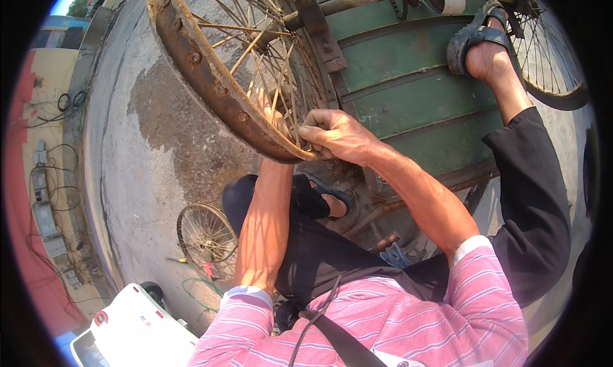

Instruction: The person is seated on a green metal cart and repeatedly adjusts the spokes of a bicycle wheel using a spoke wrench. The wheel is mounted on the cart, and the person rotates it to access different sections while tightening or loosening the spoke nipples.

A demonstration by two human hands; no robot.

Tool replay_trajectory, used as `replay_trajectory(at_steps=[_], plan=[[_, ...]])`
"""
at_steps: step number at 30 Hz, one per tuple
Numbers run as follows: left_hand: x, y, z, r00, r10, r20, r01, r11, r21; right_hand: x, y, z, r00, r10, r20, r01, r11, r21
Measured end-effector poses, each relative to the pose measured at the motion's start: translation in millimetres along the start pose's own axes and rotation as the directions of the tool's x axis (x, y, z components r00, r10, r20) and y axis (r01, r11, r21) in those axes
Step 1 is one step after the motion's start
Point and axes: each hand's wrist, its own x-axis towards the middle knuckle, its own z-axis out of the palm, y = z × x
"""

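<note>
A large spoked wheel with a rusty rim (203, 70) and no tyre stands before me, fixed to an axle (357, 0). My right hand (341, 136) is closed at the near end of the rim, thumb and forefinger pinching a spoke. Reaching past the rim's near side, my left hand (273, 115) has its fingers curled up among the spokes (258, 64). The rim and spokes partly cover that hand, so what it grips cannot be made out. Beside the wheel hub, a rusty metal bracket (322, 41) joins a green ribbed cart panel (408, 73).
My sandalled foot (476, 44) rests against the green panel, near a second wheel (555, 92). A smaller spoked wheel (205, 236) lies on the ground at left. A white box-like object (143, 329) stands at lower left. Cables and sockets (48, 220) line the left edge.
</note>
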Motion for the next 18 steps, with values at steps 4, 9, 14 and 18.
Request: replay_trajectory(at_steps=[4, 9, 14, 18], plan=[[17, -12, 3, 0.995, 0.000, 0.103, -0.010, 0.995, 0.104, 0, 5, -5, 1.000, 0.002, 0.012, -0.001, 0.999, -0.034], [5, 6, 19, 0.985, -0.175, -0.006, 0.173, 0.978, -0.116, 1, 1, -4, 0.997, 0.068, -0.029, -0.067, 0.997, 0.027], [-3, 6, 26, 0.994, -0.049, -0.101, 0.047, 0.999, -0.024, 2, 6, -4, 1.000, -0.001, -0.020, 0.000, 0.998, -0.068], [3, 6, 12, 0.996, -0.084, 0.001, 0.084, 0.996, -0.027, 9, 3, -17, 0.989, 0.027, 0.143, 0.000, 0.983, -0.182]])
